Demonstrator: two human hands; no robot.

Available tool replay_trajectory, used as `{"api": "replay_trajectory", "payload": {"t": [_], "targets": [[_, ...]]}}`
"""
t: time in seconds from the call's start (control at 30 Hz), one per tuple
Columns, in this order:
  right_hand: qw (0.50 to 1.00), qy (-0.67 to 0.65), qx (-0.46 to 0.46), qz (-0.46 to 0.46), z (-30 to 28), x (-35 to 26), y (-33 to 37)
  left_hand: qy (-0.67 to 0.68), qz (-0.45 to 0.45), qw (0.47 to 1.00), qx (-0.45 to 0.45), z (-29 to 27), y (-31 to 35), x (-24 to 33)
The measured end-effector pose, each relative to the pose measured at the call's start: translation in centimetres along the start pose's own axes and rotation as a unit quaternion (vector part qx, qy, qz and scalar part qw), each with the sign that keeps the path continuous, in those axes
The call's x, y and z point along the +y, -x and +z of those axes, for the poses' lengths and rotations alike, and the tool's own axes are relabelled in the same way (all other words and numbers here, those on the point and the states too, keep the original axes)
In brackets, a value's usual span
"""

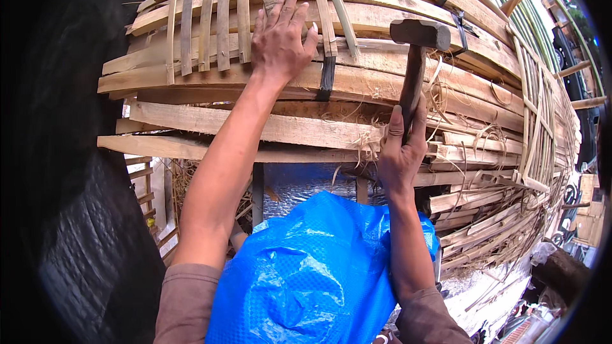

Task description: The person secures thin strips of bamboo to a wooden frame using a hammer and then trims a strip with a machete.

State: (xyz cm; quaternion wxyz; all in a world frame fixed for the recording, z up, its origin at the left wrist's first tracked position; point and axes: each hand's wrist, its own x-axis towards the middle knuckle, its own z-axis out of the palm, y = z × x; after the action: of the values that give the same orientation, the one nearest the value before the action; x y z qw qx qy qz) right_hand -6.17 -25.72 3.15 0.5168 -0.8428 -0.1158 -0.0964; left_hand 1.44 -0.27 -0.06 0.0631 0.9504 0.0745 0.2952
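Note:
My left hand (280, 44) lies with its fingers spread over a row of thin wooden slats (223, 19). These slats stick out toward me across a stack of long sawn boards (363, 79). My right hand (401, 156) is closed round the dark handle of a hammer (421, 35), held upright with its blocky metal head at the top. It is nearer to me than the left hand, in front of the boards. The hammer head shows over the stack, to the right of the slats; I cannot tell whether it touches the wood.
Blue plastic sheeting (293, 274) covers the area between my forearms. Black tape (326, 78) hangs over the boards. Bundled thin strips (484, 236) with curly shavings lie on the right. A dark sheet (95, 248) fills the left, beside a wooden ladder-like frame (145, 197).

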Motion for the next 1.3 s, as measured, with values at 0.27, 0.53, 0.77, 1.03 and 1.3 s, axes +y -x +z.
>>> {"api": "replay_trajectory", "payload": {"t": [0.27,0.53,0.77,1.03,1.3], "targets": [[0.997,0.040,-0.041,0.055,0.9,-1.7,-1.1,0.005,-0.001,1.000,0.001,0.0,0.1,-0.1],[0.993,0.117,-0.028,-0.019,0.5,0.5,-2.2,-0.001,0.010,1.000,0.018,-0.2,0.2,0.1],[0.990,0.082,0.011,-0.112,1.1,0.9,-0.1,-0.002,0.014,1.000,0.023,-0.1,0.2,0.1],[0.996,0.063,0.011,-0.063,0.1,-0.3,-0.5,-0.009,0.005,1.000,0.016,0.1,0.4,-0.4],[0.992,0.104,-0.052,0.044,0.1,0.0,0.0,-0.013,0.008,1.000,0.019,0.0,0.1,-0.2]]}}
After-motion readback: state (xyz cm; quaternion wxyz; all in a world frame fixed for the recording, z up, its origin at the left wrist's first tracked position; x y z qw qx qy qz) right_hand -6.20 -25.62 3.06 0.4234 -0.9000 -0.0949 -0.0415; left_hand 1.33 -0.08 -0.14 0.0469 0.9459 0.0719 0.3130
